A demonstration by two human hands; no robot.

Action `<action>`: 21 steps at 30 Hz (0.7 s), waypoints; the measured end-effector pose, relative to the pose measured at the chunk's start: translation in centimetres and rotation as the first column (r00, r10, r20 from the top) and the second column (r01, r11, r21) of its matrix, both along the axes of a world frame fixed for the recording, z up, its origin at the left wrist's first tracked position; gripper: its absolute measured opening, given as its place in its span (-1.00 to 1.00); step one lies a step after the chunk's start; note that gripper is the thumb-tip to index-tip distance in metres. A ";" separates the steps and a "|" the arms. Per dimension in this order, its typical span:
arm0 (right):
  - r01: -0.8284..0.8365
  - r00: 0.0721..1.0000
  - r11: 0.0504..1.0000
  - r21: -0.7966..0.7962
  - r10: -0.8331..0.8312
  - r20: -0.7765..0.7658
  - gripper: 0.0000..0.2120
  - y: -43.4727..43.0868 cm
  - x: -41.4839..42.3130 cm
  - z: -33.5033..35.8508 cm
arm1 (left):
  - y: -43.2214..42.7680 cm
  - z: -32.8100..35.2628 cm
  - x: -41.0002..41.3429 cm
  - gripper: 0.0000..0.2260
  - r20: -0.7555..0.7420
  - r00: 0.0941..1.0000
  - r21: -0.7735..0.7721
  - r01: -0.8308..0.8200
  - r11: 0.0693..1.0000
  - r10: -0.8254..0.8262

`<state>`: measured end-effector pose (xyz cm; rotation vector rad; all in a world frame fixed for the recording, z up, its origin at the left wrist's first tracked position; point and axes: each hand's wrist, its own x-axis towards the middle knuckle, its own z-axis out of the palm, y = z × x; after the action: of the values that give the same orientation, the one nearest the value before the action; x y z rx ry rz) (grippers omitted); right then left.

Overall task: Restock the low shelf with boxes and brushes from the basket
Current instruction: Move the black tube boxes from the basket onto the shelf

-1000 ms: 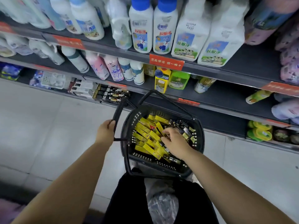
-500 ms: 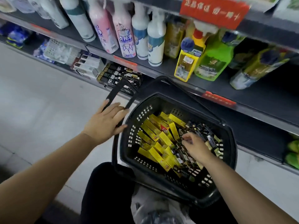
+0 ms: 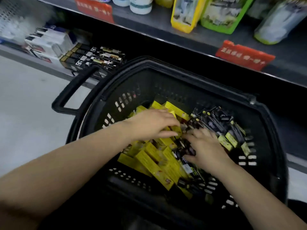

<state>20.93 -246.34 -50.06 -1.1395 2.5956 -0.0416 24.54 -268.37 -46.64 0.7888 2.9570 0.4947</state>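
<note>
Boxes seemingly beneath fingers

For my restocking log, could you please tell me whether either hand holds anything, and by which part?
It cannot be told: left hand rests on yellow boxes, right hand on black packs in the basket, their fingers blurred.

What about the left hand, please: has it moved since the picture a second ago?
Yes. The left hand has left the basket handle and gone right, over the rim, onto the yellow boxes beside the right hand.
</note>
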 end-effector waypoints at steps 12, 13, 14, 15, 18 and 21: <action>0.335 0.925 0.918 -0.211 -0.363 -0.114 -0.31 4.4 1.5 0.1 | 7.0 -1.0 3.3 -0.82 0.474 0.846 0.377 -0.445 0.812 0.244; 0.316 0.928 0.923 -0.220 -0.349 -0.131 -0.36 4.5 1.6 0.0 | 7.7 -1.1 3.3 -0.82 0.515 0.822 0.378 -0.474 0.795 0.244; 0.306 0.931 0.921 -0.239 -0.342 -0.126 -0.40 4.5 1.7 0.0 | 8.3 -1.2 3.4 -0.81 0.551 0.797 0.369 -0.499 0.784 0.248; 0.311 0.933 0.913 -0.264 -0.347 -0.100 -0.43 4.5 1.7 0.1 | 8.7 -1.2 3.4 -0.81 0.577 0.776 0.360 -0.523 0.773 0.256; 0.340 0.935 0.879 -0.334 -0.353 0.023 -0.57 4.9 1.7 0.4 | 9.4 -1.0 3.6 -0.84 0.645 0.699 0.352 -0.629 0.693 0.308; 0.488 0.872 0.717 -0.498 -0.425 0.243 -0.80 4.9 1.9 0.9 | 9.4 -0.3 4.3 -0.82 0.746 0.590 0.371 -0.753 0.544 0.308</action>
<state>22.84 -241.40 -49.20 -0.5597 2.7665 -0.9902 28.88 -258.99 -46.92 -0.4059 2.2670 1.5641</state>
